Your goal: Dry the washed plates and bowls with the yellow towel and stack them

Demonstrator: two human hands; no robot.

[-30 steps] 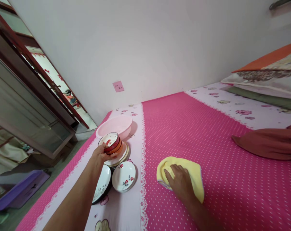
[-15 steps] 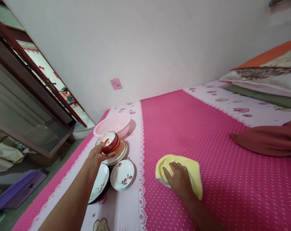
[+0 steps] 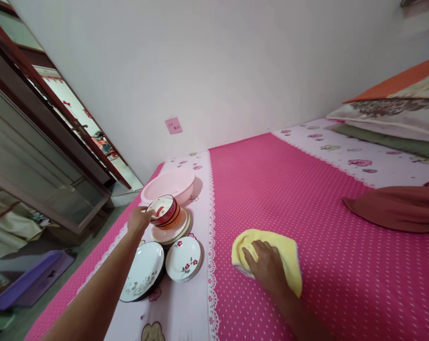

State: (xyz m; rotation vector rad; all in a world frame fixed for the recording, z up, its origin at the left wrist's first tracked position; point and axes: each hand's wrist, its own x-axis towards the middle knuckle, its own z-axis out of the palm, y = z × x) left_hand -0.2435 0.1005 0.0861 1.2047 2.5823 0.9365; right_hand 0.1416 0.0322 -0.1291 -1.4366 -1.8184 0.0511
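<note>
My left hand (image 3: 139, 220) is at the near left rim of the top red bowl (image 3: 162, 210), with the thumb over the rim and the other fingers partly hidden. More bowls are nested under it, and the stack rests on several plates (image 3: 170, 233). My right hand (image 3: 266, 261) lies on a folded yellow cloth (image 3: 289, 253) on the bed, its fingers curled into it. Nearer me are a large white plate (image 3: 143, 270) with a dark rim and a small stack of white plates with red flowers (image 3: 183, 258).
Behind the bowls stands a pink basin (image 3: 186, 187) near the wall. Pillows (image 3: 399, 111) are piled at the far right, with a dark red cloth (image 3: 395, 208) below them. A purple bin (image 3: 33, 279) is on the floor at left, beside the bed's edge.
My left hand has shifted left around the bowl rim, and its fingers no longer show across the front of the stack. The bowls and my right hand on the cloth look unchanged.
</note>
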